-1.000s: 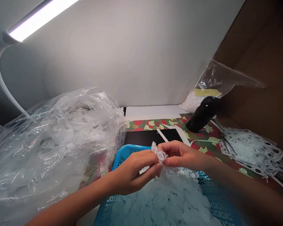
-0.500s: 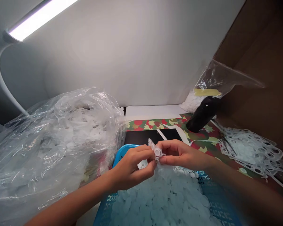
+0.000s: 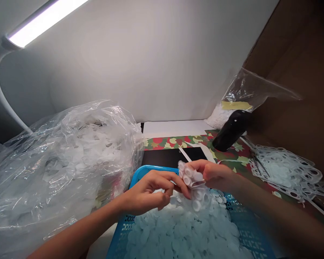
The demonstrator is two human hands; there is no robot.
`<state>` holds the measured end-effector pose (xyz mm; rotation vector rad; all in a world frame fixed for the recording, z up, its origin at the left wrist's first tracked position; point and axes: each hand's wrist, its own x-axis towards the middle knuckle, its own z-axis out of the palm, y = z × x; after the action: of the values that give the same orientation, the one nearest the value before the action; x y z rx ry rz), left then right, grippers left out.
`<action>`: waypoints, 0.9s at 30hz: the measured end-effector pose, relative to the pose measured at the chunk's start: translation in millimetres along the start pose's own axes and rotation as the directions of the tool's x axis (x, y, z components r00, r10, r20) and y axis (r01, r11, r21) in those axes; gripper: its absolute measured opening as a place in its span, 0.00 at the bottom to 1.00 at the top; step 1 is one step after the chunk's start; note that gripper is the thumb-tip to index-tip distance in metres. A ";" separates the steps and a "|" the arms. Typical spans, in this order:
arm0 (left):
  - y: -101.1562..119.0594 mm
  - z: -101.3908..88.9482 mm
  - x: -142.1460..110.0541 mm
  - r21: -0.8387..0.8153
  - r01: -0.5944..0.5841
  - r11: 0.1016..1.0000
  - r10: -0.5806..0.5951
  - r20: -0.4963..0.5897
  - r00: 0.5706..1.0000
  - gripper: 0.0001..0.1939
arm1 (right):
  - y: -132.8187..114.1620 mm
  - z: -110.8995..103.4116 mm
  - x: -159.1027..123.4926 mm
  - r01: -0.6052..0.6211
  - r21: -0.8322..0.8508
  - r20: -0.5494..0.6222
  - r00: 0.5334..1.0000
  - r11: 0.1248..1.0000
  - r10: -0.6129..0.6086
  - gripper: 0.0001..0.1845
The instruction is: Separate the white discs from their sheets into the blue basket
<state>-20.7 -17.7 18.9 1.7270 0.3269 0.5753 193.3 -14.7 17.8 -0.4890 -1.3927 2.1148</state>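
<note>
Currently, a soft white cluster between two hands

Right above the heaped blue basket, near its far rim, sits the cluster, a bunch of small white pieces, several showing round, ring-like ends. The right hand has it pinched by its upper right edge, thumb and fingers nearly closed, though the exact contact is partly hidden. The left hand is loosely open, its fingers half curled; a fingertip rests against the cluster's left side, with no clear grip.

By its look, the cluster should be very light, thin and flexible, perhaps a bit slick, and easily crushed or scattered. A gentle pinch on the gathered edge seems the best hold; squeezing the round ends would probably bend them.

Below lie many pale discs, filling the basket. Whether the cluster's lower end touches them I cannot tell.

Beyond the basket, a black panel with a white strip across it lies on the patterned worktop. Farther out are a big clear bag at left, a black bottle-shaped object and white netting at right, and a lamp overhead.
</note>
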 end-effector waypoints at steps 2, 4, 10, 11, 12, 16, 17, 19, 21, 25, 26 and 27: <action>1.2 0.9 0.6 -0.057 -0.006 0.998 0.006 0.001 1.000 0.15 | -0.4 -1.2 -0.4 0.021 0.032 -0.047 0.999 0.999 -0.019 0.05; 0.6 1.0 0.9 -0.017 -0.005 1.000 0.004 -0.034 0.999 0.16 | -0.5 -1.0 -0.6 0.041 0.031 -0.028 0.999 0.999 -0.040 0.04; -8.7 -0.5 -1.3 0.278 -0.002 0.961 0.037 -0.120 0.992 0.20 | -0.8 4.6 -2.1 0.006 -0.222 -0.023 1.000 0.975 -0.011 0.07; -9.4 -0.1 -1.9 0.306 -0.007 0.952 0.052 -0.140 0.989 0.20 | -0.9 5.3 -2.1 0.004 -0.256 -0.039 0.999 0.967 -0.015 0.08; -9.4 0.6 -2.3 0.329 -0.003 0.944 0.058 -0.159 0.986 0.21 | -0.8 5.9 -1.9 0.004 -0.282 -0.055 0.998 0.960 -0.020 0.09; -5.6 4.9 -1.9 0.325 0.084 0.942 -0.044 -0.130 0.991 0.17 | 1.4 7.3 -0.4 -0.015 -0.357 -0.081 0.997 0.934 -0.015 0.10; -4.7 6.0 -1.3 0.316 0.105 0.943 -0.080 -0.093 0.992 0.16 | 2.3 8.0 -0.2 -0.017 -0.396 -0.078 0.997 0.918 -0.014 0.10; -4.1 7.6 -0.1 0.327 0.126 0.937 -0.123 -0.029 0.992 0.15 | 4.1 10.0 -0.5 -0.014 -0.514 -0.060 0.998 0.858 -0.020 0.09; -4.9 8.4 0.6 0.356 0.135 0.925 -0.142 -0.006 0.990 0.16 | 5.1 12.4 -1.3 -0.011 -0.620 -0.043 0.999 0.784 -0.020 0.08; -4.7 8.0 0.3 0.318 0.143 0.937 -0.156 0.015 0.988 0.19 | 4.2 13.1 -1.8 0.003 -0.633 -0.026 0.999 0.774 -0.025 0.09; -3.7 7.7 0.0 0.285 0.132 0.949 -0.145 0.026 0.989 0.20 | 3.6 12.0 -1.5 0.020 -0.597 -0.009 0.999 0.802 -0.031 0.10; -2.3 7.2 -0.3 0.240 0.119 0.964 -0.131 0.035 0.991 0.20 | 3.0 10.4 -1.3 0.036 -0.543 0.016 0.999 0.839 -0.033 0.10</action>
<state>-16.8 -23.3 15.4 1.9312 0.4811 0.4121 187.6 -23.9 19.1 -0.6653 -1.9967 1.6647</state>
